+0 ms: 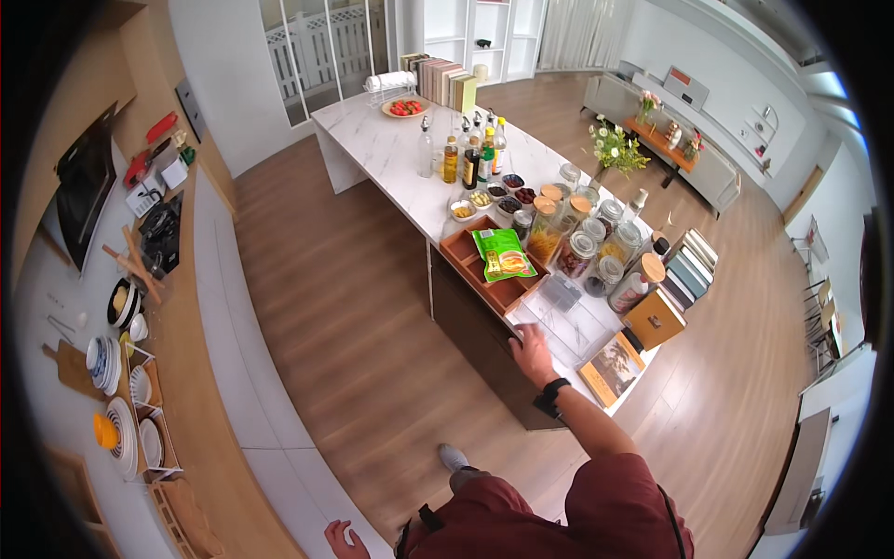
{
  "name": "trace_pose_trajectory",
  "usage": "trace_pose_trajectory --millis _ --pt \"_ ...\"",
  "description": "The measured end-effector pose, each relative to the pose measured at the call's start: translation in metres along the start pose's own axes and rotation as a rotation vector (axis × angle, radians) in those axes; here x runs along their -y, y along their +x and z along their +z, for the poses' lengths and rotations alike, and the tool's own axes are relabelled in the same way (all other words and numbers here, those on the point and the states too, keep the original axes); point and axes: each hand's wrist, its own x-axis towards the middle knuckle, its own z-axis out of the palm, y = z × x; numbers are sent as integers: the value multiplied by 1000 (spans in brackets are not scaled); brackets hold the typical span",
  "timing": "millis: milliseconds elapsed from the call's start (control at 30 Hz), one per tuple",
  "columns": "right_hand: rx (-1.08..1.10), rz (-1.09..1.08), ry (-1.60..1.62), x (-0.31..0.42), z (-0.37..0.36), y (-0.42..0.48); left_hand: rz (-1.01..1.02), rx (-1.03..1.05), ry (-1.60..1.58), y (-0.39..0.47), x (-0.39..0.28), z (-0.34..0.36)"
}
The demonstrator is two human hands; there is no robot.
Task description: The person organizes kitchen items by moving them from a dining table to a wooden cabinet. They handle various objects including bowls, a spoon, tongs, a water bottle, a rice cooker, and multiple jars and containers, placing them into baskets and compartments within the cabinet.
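Note:
My right hand (533,355), with a black watch on its wrist, reaches over the near edge of the marble-topped island, beside a clear divided plastic organizer (559,328). Its fingers are apart and hold nothing; whether they touch the organizer I cannot tell. Low in the picture, my left hand (345,539) hangs away from the island, empty, with its fingers spread. A green food packet (504,254) lies on a brown wooden compartment tray (466,260) next to the organizer. Glass jars, one a clip-top jar (577,253), stand behind them.
A yellow-framed book (612,369) lies at the island's right end, near an upright orange book (654,321). Small bowls (462,210), oil and sauce bottles (450,161) and a plate of red fruit (406,107) are farther along. A wooden counter (209,391) with dishes runs along the left.

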Motion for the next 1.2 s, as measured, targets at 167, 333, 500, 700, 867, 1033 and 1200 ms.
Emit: trace_pose_trajectory --millis 167,333,500,700,867,1033,1200 --pt "40 316 -460 -59 -31 16 65 65 26 17 -18 26" --pt "230 426 -441 -124 -20 -3 50 63 26 35 -37 27" --pt "228 375 -319 -124 -23 -6 105 81 46 49 -37 33" --pt "209 292 -253 -97 -46 -29 228 0 48 55 -35 46" --pt "184 120 -310 -54 -57 -62 223 184 -18 62 -32 56" --pt "324 -131 -224 35 -11 -97 348 235 105 76 -54 48" --pt "724 -526 -125 147 68 -160 572 110 276 75 -57 27"
